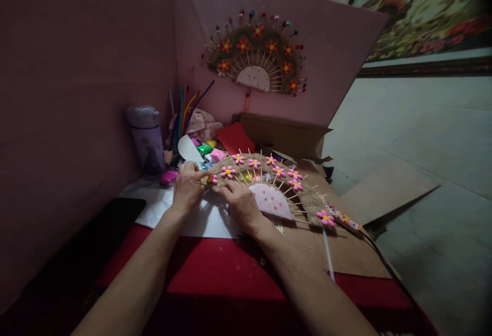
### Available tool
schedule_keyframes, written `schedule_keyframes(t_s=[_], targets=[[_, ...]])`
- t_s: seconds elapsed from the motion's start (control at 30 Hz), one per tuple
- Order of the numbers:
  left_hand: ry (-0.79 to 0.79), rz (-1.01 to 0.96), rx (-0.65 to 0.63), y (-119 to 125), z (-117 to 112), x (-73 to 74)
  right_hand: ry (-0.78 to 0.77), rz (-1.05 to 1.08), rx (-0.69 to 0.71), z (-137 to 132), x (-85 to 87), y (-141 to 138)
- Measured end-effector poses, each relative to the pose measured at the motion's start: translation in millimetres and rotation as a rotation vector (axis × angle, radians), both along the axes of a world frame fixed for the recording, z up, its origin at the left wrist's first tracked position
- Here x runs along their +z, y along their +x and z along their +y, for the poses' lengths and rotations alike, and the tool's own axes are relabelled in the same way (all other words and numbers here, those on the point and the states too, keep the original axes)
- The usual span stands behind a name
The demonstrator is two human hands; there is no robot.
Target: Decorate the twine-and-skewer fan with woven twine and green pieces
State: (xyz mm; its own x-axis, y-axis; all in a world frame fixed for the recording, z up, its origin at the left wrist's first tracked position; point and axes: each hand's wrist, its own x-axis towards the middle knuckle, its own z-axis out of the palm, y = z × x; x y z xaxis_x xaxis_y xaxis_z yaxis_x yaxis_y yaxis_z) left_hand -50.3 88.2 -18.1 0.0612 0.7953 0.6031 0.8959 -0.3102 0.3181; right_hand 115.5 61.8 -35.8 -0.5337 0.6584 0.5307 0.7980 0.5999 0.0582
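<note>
A half-round fan wrapped in brown twine stands tilted on the table, dotted with pink clay flowers that have yellow centres. Thin wooden sticks run from the twine arch to a spotted white half-disc in its middle. My left hand is closed at the fan's left end, its fingertips on a pink flower there. Just right of it, my right hand grips the lower inner edge of the same end, hiding part of the sticks.
A similar fan with orange flowers hangs on the pink board behind. A purple bottle, coloured pipe cleaners, clay packets and red paper stand at the back. A glue gun with a cable lies on cardboard at right.
</note>
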Motion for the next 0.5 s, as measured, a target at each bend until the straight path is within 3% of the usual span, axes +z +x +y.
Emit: schedule_keyframes(t_s=[0.5], targets=[[-0.016,0.099,0.077,1.3,-4.4,4.4,-0.012,0.011,-0.001,-1.0,0.9,-0.5]])
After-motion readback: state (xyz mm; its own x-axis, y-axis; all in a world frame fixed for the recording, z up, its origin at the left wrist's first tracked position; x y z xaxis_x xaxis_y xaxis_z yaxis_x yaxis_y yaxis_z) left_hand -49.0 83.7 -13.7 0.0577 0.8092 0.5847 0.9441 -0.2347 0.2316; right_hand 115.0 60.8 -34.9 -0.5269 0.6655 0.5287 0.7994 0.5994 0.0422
